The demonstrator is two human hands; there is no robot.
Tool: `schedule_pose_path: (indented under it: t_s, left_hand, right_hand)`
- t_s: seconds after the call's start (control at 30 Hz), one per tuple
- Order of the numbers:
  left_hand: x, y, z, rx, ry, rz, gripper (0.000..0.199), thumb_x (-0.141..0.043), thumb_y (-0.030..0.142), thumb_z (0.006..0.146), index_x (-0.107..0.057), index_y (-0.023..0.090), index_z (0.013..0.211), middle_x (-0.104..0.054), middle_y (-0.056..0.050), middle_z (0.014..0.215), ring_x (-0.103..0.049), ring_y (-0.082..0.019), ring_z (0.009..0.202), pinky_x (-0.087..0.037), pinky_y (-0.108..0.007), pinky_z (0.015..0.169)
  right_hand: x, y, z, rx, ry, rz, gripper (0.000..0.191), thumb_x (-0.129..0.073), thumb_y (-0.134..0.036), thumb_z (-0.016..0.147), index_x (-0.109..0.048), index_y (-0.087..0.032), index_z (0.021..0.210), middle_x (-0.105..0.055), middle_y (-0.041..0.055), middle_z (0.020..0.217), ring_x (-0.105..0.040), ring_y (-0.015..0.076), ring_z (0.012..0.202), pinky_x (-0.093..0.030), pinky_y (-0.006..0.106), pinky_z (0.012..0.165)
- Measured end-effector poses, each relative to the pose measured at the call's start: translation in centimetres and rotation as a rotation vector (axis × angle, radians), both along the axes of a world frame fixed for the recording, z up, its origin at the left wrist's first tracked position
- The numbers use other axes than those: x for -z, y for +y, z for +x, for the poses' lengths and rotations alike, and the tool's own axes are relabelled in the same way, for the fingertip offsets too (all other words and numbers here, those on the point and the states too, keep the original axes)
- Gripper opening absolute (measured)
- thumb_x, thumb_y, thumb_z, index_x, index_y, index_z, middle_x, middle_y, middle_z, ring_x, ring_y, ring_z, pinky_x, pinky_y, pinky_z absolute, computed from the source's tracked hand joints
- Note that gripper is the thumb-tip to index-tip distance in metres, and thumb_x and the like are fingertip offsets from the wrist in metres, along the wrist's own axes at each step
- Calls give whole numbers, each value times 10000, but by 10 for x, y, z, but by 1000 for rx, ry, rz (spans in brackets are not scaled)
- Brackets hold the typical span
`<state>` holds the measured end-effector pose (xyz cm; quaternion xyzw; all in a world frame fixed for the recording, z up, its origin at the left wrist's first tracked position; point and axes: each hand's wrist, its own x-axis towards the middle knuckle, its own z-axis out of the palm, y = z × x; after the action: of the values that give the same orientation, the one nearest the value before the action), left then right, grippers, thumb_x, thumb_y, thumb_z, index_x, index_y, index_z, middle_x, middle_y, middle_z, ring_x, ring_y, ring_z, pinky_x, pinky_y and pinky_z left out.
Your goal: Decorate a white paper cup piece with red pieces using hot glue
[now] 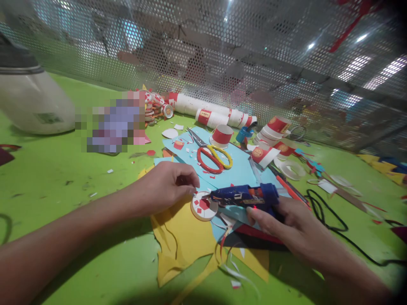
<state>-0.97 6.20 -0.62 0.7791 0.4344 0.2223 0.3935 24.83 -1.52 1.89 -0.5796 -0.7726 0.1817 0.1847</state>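
My right hand [286, 224] is wrapped round the handle of a blue glue gun [243, 195]. The gun's nozzle points left, over a white disc [203, 206] with red patches. My left hand [173, 182] is closed in a pinch at the disc's upper left edge; what its fingertips hold is too small to make out. The disc lies over yellow paper [184, 237] and light blue sheets [238, 161]. Scissors [213, 159] with a red and a yellow handle lie on the blue sheet, just beyond my hands.
Stacked paper cups [203, 106] lie along the back; more cups [275, 131] stand right of centre. A black cable [330, 216] curls at the right. A large white container [34, 97] stands at the far left. Paper scraps and strips dot the green table [104, 228]. Perforated mesh [159, 51] rises behind.
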Motion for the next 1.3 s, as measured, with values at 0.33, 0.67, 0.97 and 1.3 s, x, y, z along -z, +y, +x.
schedule_pose_path:
  t_s: [0.33,0.67,0.97,1.3]
  left_hand:
    - [-3,-1,6,-9,-2,-43,132,-608,257,738,-658,145,787,-672,-27,693,-610,-148,648,-464,-244,598]
    - [-3,4,16,-2,112,30,63,-636,197,723,-666,161,766,-667,11,663,-592,-112,594,-412,-204,545]
    - [-8,3,20,10,214,73,28,-647,167,729,-629,158,709,-609,32,617,-537,-97,567,-375,-198,527]
    - [1,0,22,106,293,336,74,-590,127,747,-630,158,692,-610,16,624,-504,-100,566,-319,-219,521]
  right_hand:
    - [4,-5,27,96,56,-21,359,-558,-514,830,-676,-185,753,-680,79,758,-600,215,653,-470,305,534]
    - [5,-4,33,68,74,27,313,-559,-463,831,-683,-191,738,-588,24,611,-506,156,513,-392,257,426]
    - [2,-5,33,79,68,-6,453,-521,-609,833,-664,-190,738,-583,32,643,-505,166,573,-382,275,478]
    - [4,-8,31,85,104,-21,409,-552,-592,821,-688,-209,769,-579,18,650,-510,161,566,-379,266,466]
